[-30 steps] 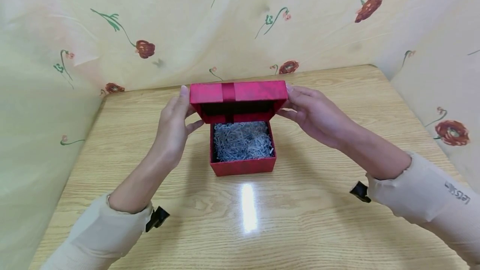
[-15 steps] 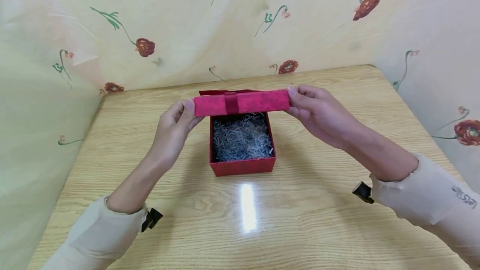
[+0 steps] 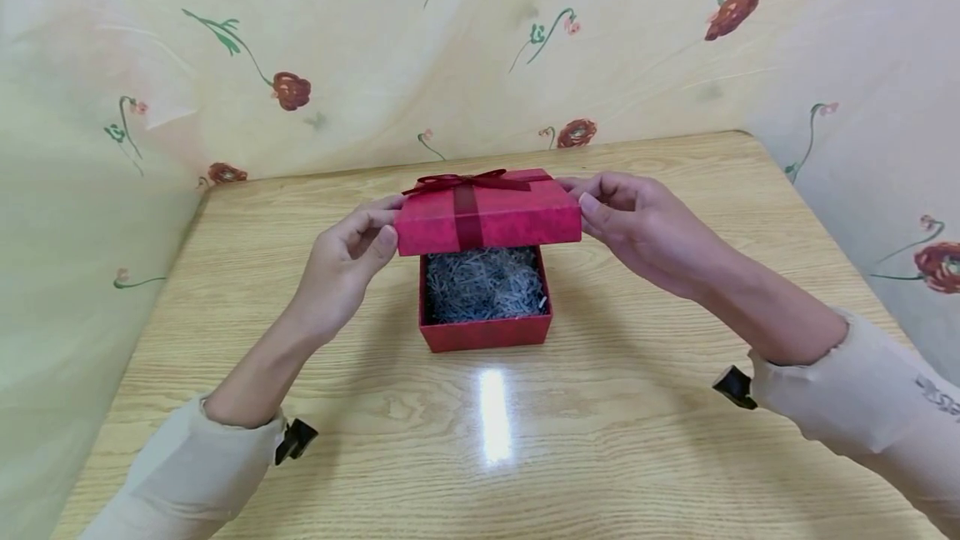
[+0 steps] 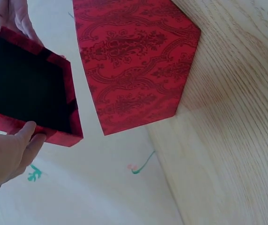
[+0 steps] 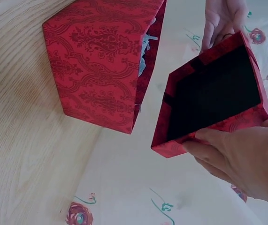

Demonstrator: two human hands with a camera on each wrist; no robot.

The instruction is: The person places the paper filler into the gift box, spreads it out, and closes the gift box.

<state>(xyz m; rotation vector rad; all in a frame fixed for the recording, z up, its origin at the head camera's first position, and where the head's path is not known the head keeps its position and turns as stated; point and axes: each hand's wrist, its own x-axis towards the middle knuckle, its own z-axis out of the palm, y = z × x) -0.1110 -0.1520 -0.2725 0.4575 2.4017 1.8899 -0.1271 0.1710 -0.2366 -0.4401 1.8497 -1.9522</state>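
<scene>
A red box lid (image 3: 510, 225) with a dark red ribbon and bow (image 3: 472, 180) is held level above the far part of a red patterned gift box (image 3: 487, 334). My left hand (image 3: 337, 261) grips the lid's left side, thumb at the near corner. On the opposite side my right hand (image 3: 645, 223) holds it the same way. Greyish shredded paper (image 3: 483, 286) fills the box, its far part hidden by the lid. Both wrist views show the lid's black inside (image 5: 213, 93) and a gap between the lid and the box wall (image 4: 129, 61).
The box stands on a light wood-grain table (image 3: 600, 432). A cream floral cloth (image 3: 360, 48) hangs behind the table and along its sides. A bright reflection lies on the tabletop in front of the box.
The lid has tipped from showing its underside to showing its top and bow. It has come lower and slightly nearer, both hands holding it throughout. The box has stayed in place.
</scene>
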